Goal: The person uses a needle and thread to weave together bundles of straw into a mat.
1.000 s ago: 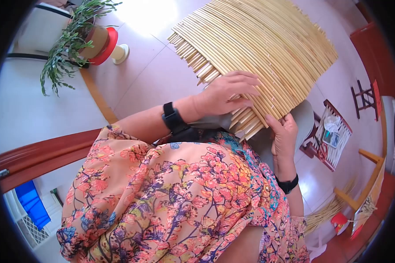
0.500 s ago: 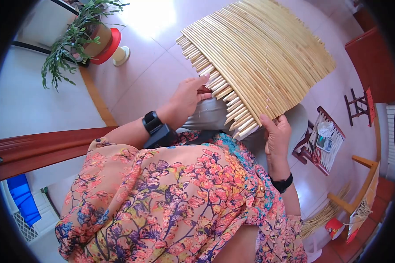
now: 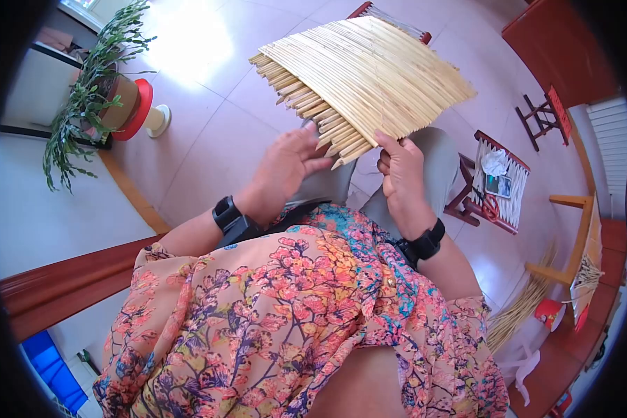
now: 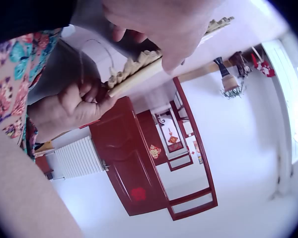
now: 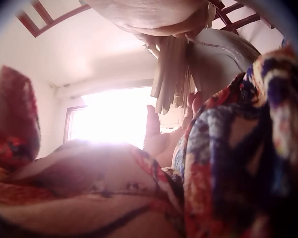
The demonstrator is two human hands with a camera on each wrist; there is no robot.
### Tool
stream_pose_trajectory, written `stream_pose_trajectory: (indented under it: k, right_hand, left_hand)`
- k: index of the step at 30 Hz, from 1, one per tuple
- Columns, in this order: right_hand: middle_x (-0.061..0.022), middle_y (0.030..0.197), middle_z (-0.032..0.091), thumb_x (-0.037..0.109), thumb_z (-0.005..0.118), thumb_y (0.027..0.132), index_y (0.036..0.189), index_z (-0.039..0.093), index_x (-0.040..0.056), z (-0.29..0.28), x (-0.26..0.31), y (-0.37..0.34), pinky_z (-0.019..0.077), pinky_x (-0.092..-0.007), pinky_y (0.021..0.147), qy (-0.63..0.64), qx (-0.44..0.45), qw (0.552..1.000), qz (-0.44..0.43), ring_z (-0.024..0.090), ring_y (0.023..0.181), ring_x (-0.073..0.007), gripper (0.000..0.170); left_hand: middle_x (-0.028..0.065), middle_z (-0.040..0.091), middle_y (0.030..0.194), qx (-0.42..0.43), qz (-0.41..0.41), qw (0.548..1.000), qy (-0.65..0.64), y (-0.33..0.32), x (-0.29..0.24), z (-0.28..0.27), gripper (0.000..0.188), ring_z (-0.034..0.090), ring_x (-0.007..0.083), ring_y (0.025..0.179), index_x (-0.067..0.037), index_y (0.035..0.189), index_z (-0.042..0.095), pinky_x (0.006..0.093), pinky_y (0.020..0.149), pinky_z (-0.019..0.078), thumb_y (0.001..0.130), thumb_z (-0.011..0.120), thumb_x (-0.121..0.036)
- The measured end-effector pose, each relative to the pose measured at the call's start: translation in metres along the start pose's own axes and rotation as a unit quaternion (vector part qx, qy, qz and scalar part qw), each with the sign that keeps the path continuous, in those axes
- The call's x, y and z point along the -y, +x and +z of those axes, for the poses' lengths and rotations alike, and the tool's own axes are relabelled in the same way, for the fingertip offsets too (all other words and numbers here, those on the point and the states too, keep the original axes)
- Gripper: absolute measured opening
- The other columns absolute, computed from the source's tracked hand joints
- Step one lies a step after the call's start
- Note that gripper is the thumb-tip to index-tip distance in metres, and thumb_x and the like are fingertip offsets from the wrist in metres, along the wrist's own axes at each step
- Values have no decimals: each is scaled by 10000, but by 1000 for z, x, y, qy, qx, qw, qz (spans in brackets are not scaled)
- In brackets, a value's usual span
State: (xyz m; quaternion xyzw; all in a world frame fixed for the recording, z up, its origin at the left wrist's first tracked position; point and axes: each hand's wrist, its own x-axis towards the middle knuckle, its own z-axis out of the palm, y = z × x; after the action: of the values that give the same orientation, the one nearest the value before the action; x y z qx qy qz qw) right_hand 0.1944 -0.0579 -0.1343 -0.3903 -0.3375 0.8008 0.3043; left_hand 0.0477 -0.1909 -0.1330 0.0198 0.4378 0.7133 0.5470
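A mat of straw-coloured stalks (image 3: 369, 70), stitched side by side, slants up over the knees in the head view. Uneven stalk ends (image 3: 306, 104) stick out along its near left edge. My right hand (image 3: 404, 174) grips the mat's near corner, thumb on top and fingers underneath. Just beside the stalk ends is my left hand (image 3: 285, 167), its fingers extended and slightly blurred. The left wrist view has the mat edge-on, with the right hand (image 4: 74, 109) pinching its end. In the right wrist view, stalks (image 5: 169, 74) hang below the right hand, and the left hand (image 5: 161, 141) is close under them.
A low stool with white cords (image 3: 501, 181) stands right of the knees, holding a phone (image 3: 498, 185), crumpled white plastic (image 3: 494, 162) and red-handled scissors (image 3: 491, 207). Loose straw (image 3: 522, 313) lies at the lower right. A potted plant (image 3: 83, 97) is at the left.
The left hand has come off the top of the mat, down past its stalk ends. The mat has shifted left and tilted, still in the right hand's grip.
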Motion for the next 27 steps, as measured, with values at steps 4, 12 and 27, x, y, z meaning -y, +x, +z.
stream_pose_trajectory:
  k: [4, 12, 27]
  right_hand:
    - [36, 644, 490, 80, 709, 728, 836, 523, 35, 3, 0, 0, 220, -187, 371, -13, 9, 1000, 6, 316, 416, -11, 219]
    - [30, 648, 500, 99, 717, 726, 835, 514, 40, 0, -8, 5, 235, -185, 370, 7, 15, 999, 33, 332, 420, -14, 237]
    - [39, 661, 457, 95, 721, 727, 840, 458, 68, 37, -21, 8, 234, -177, 397, 2, 21, 997, 77, 320, 454, -8, 287]
  left_hand:
    - [93, 595, 1040, 87, -148, 985, 3, 5, 10, 18, 423, 573, 234, 979, -67, 1164, 487, 395, 812, 468, 870, 557, -363]
    - [101, 575, 1104, 76, -74, 994, -30, 12, 21, 33, 461, 562, 258, 1005, -77, 1205, 470, 400, 825, 465, 860, 547, -375]
    - [90, 585, 1071, 122, -214, 967, 64, -27, -38, -1, 379, 577, 215, 957, -50, 1164, 514, 382, 782, 468, 888, 531, -310]
